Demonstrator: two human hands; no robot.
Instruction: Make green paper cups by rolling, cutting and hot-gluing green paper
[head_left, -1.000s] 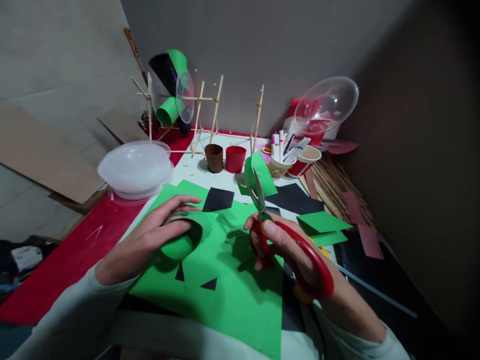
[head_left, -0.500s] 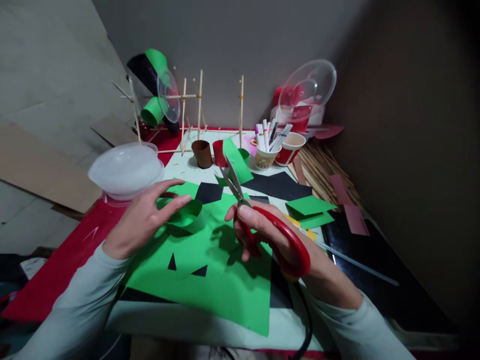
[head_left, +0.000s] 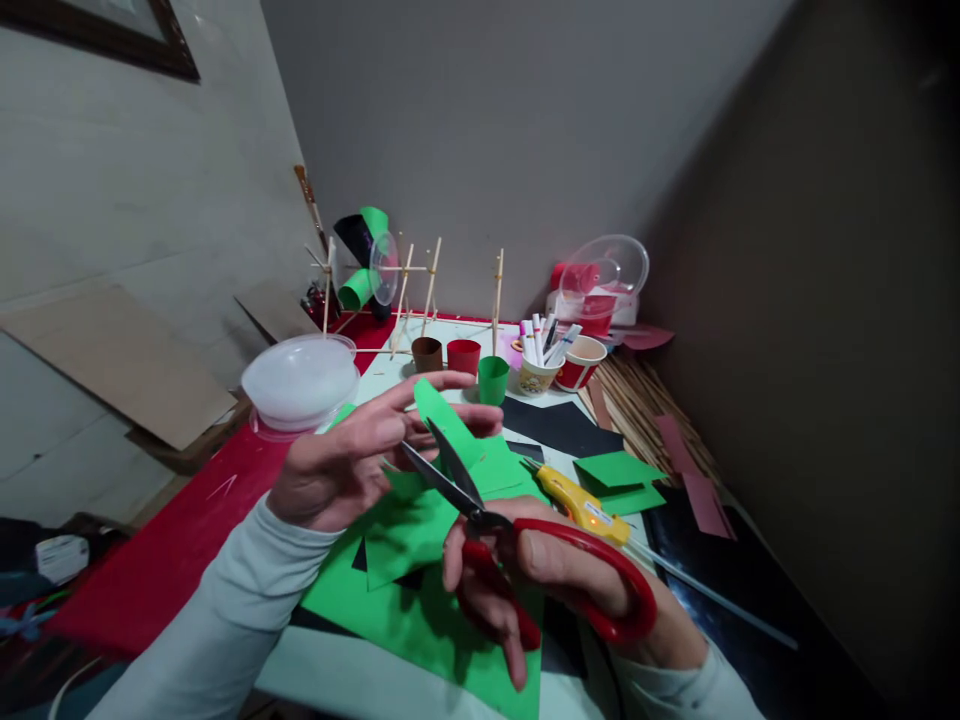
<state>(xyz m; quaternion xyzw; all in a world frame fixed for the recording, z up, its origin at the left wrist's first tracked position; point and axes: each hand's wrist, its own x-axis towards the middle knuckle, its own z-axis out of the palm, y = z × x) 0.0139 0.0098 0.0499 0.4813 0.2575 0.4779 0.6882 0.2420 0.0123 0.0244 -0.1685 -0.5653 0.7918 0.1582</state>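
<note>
I find my right hand (head_left: pixel 577 575) closed around the handles of the red-handled scissors (head_left: pixel 480 516), thumb through the larger loop and fingers at the other. The scissors are held above the green sheet (head_left: pixel 420 625), blades parted, tips directed up and to the left. My left hand (head_left: pixel 337 470) is raised opposite, its fingers extended and spaced apart. A green paper strip (head_left: pixel 450 420) lies in front of those fingers, with one blade overlapping it in view; I cannot tell whether my left fingers grip the strip, nor whether the blade touches it. Noted beside my right hand: a yellow glue gun (head_left: pixel 581 500), nozzle pointing away from me, and near it a folded green paper (head_left: pixel 619 470). Beyond my left fingers stand a brown cup (head_left: pixel 427 354), a red cup (head_left: pixel 463 356) and a green cup (head_left: pixel 493 382), all upright.
</note>
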